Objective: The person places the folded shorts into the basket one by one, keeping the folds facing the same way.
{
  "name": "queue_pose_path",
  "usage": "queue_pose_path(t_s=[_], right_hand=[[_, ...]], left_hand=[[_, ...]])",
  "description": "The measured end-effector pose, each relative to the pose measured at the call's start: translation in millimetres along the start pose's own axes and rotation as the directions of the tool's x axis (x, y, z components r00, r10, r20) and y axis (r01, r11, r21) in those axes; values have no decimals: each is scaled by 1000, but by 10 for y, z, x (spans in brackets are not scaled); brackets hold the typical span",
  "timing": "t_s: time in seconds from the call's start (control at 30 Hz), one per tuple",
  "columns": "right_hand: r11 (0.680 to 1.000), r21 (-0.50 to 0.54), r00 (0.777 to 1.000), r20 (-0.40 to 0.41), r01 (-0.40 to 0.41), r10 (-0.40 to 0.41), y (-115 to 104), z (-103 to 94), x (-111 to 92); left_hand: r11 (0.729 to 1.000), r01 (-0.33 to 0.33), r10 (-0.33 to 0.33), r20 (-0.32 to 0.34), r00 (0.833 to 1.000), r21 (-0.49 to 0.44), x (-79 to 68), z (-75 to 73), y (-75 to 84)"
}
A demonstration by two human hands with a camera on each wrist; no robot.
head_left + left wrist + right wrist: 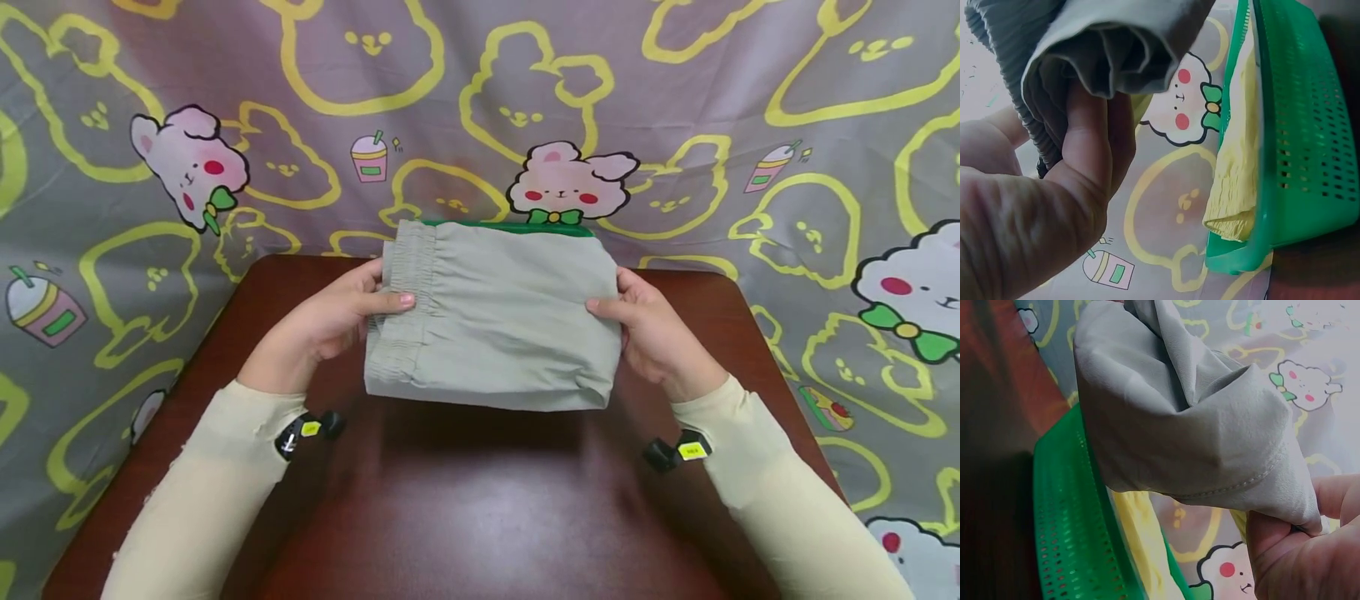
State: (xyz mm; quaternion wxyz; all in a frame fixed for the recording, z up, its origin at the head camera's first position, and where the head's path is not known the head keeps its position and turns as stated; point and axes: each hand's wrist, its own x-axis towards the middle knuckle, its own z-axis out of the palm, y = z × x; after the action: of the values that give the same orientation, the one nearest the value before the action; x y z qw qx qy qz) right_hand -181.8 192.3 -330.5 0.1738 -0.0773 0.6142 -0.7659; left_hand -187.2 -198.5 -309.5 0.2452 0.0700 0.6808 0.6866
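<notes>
A folded grey-green garment with a gathered elastic waistband, likely shorts or trousers (502, 317), is held up above the table between both hands. My left hand (345, 308) grips its waistband end, thumb on the front and fingers behind. At the opposite end my right hand (656, 329) pinches the folded edge, thumb in front. The left wrist view shows the rolled layers of the garment (1110, 50) over the fingers. Behind the cloth stands a green perforated basket (1310, 125), mostly hidden in the head view. Inside it lies a yellow folded cloth (1238, 162) with a gathered edge.
The dark reddish-brown table (480, 517) spreads beneath the hands. A grey curtain (450, 108) with yellow bear outlines and white rabbit prints hangs along the back and sides of the table. Each sleeve carries a small black wrist device (678, 452).
</notes>
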Motion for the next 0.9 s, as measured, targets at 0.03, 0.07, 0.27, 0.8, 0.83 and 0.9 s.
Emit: queue_pose_path(t_s=[0.03,0.07,0.27,0.8,0.83,0.9], right_hand=[[1000,-4,1000,-6,-2,2,-14,-6,22],[1000,-8,1000,-11,-2,2,-28,-11,44],[1000,16,1000,-16,-14,14,-89,-56,198],[997,74,1000,-19,-23,25,-178,-182,586],[997,73,999,-18,-29,30,-180,-194,604],[997,69,999,-12,-38,39,-189,-215,638]], left_hand=[[1000,-1,1,2,1000,4,20,-7,20],[1000,-2,2,1,1000,8,42,-15,37],[1000,2,-2,-6,1000,4,186,-64,129],[999,32,-34,-74,997,-39,581,-192,240],[999,37,-39,-73,997,-39,600,-198,242],[998,46,-50,-76,996,-46,640,-208,246]])
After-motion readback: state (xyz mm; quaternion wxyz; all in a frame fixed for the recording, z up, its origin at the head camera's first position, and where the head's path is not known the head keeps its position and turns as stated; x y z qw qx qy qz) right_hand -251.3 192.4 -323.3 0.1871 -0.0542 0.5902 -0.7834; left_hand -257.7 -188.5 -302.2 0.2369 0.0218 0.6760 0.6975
